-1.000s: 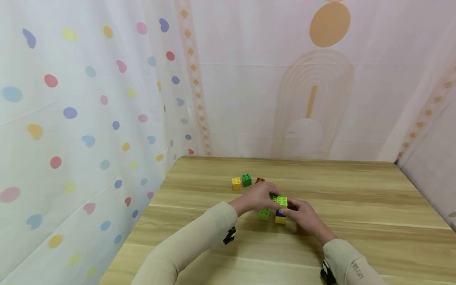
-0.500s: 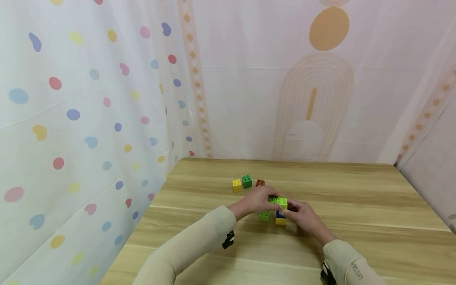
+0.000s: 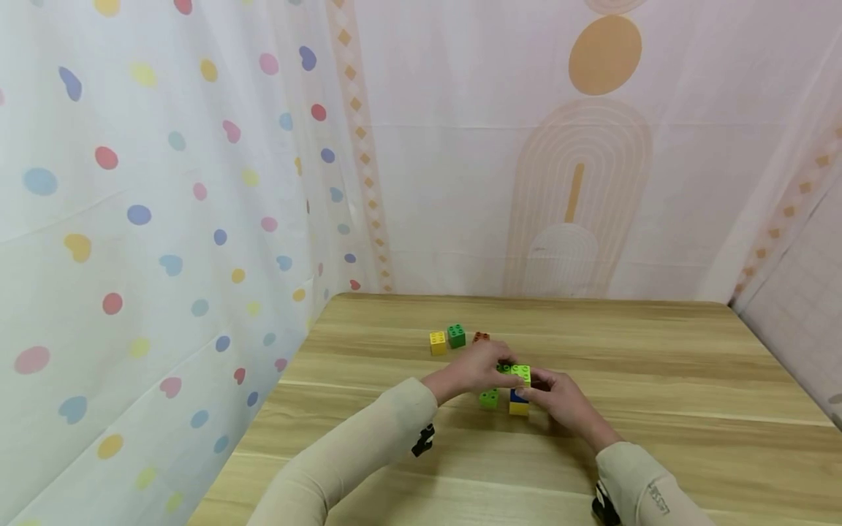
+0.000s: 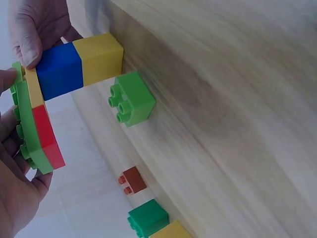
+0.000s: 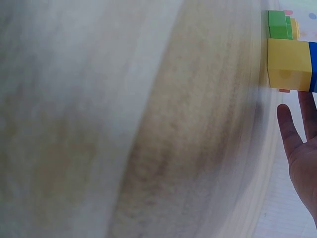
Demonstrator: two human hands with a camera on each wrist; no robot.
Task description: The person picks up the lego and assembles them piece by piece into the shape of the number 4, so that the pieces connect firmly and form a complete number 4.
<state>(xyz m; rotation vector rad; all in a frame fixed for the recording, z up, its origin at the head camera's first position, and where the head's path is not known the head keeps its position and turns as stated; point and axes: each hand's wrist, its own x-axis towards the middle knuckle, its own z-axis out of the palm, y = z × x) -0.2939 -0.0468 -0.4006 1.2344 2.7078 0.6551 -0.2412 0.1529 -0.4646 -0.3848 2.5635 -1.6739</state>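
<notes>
Atop the blue block (image 4: 60, 73) lies a green studded layer (image 4: 33, 131), with a red piece (image 4: 48, 141) under the end that juts out to the blue block's left; your left hand (image 3: 476, 367) pinches this layer, probably to keep the overhang level. Your right hand (image 3: 564, 400) grips the blue block's upper part between thumb and fingers, seemingly steadying it above the yellow block (image 4: 100, 59), while a loose lime block (image 4: 138, 101) rests on the desk (image 3: 658, 365) just left of the blue block.
</notes>
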